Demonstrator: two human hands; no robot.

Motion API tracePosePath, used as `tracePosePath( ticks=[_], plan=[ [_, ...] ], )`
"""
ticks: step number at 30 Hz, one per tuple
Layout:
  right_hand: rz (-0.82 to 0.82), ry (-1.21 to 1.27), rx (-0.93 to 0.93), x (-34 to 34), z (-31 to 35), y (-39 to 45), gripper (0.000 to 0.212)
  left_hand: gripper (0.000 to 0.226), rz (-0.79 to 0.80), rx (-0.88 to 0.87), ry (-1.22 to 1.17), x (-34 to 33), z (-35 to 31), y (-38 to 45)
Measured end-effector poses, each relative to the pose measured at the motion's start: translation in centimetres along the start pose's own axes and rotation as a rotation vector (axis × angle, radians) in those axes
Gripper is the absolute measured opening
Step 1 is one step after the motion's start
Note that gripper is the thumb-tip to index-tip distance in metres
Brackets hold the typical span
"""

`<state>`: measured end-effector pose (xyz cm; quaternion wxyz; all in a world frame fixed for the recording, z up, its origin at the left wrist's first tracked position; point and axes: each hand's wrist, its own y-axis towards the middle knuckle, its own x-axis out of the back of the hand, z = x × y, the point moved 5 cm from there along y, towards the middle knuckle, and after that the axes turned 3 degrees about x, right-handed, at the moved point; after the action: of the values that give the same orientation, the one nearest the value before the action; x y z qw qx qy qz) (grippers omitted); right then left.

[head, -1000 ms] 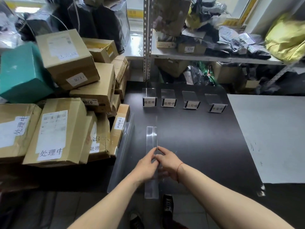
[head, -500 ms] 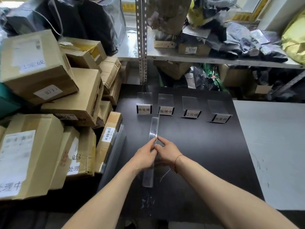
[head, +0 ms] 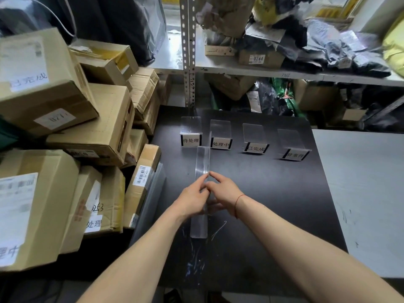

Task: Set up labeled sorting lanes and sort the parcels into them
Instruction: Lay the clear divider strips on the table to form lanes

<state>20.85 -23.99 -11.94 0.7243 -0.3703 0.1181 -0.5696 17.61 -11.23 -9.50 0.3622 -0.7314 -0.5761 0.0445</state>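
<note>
A long clear acrylic divider strip (head: pixel 202 162) lies lengthwise on the black table (head: pixel 273 193), its far end between the first two label stands. My left hand (head: pixel 193 196) and my right hand (head: pixel 223 193) both pinch the strip at its middle, from either side. Several clear label stands with Chinese text stand in a row at the far side: the leftmost stand (head: pixel 191 139), the second stand (head: pixel 220 144), the third stand (head: pixel 255 148) and the rightmost stand (head: pixel 294 154). Cardboard parcels (head: pixel 94 132) are piled at the left.
More clear sheets (head: pixel 153 186) lean against the parcel pile at the table's left edge. A metal shelf (head: pixel 262 72) with boxes and bagged parcels runs behind the table. A grey table (head: pixel 360 193) adjoins on the right.
Both hands have slid the clear strip forward along the table, and its far end now reaches the row of label stands. The camera has also moved forward.
</note>
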Motion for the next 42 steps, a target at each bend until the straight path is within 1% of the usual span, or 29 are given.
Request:
tracePosePath(
  ticks=[2, 6, 8, 13, 17, 24, 27, 31, 36, 38, 39, 40, 42],
  plan=[
    [-0.002, 0.033, -0.008, -0.1, 0.1, -0.2, 0.078, 0.058, 0.007, -0.003, -0.007, 0.0, 0.1, -0.1],
    [0.007, 0.076, -0.022, 0.0, 0.9, -1.7, 0.061, 0.056, 0.059, 0.007, -0.049, -0.2, 0.5, -1.0],
    [0.029, 0.082, -0.015, 0.1, 1.3, -2.5, 0.057, 0.056, 0.093, 0.010, -0.075, -0.4, 0.9, -1.9],
    [0.034, 0.073, -0.013, -0.3, 1.8, -3.1, 0.060, 0.062, 0.125, 0.010, -0.046, -1.3, 2.8, -4.8],
    [0.036, 0.088, -0.018, -0.6, 1.9, -3.7, 0.064, 0.067, 0.176, 0.034, -0.091, -2.6, 4.7, -7.4],
    [0.049, 0.102, -0.039, -1.0, 1.6, -4.6, 0.067, 0.068, 0.209, 0.039, -0.164, -4.2, 7.3, -11.1],
    [0.021, 0.126, -0.029, -1.1, 1.1, -4.8, 0.067, 0.068, 0.217, 0.031, -0.169, -4.2, 7.3, -11.4],
    [-0.032, 0.174, 0.012, -1.3, 0.6, -5.1, 0.061, 0.069, 0.210, 0.020, -0.142, -4.1, 6.5, -11.3],
    [-0.047, 0.155, 0.044, -1.2, 0.2, -5.2, 0.059, 0.068, 0.211, 0.031, -0.131, -4.1, 6.5, -11.3],
    [-0.048, 0.167, 0.047, -1.2, 0.1, -5.3, 0.059, 0.064, 0.168, 0.008, -0.049, -3.6, 6.1, -11.4],
    [-0.052, 0.168, 0.044, -1.2, 0.1, -5.5, 0.060, 0.059, 0.108, -0.026, 0.013, -2.9, 5.6, -11.5],
    [-0.079, 0.134, 0.053, -1.0, 0.2, -5.7, 0.061, 0.053, 0.013, -0.068, 0.077, -1.9, 5.1, -11.9],
    [-0.221, -0.091, 0.143, -0.5, 1.3, -6.8, 0.060, 0.041, -0.258, -0.163, 0.187, 1.2, 4.5, -13.4]
  ],
)
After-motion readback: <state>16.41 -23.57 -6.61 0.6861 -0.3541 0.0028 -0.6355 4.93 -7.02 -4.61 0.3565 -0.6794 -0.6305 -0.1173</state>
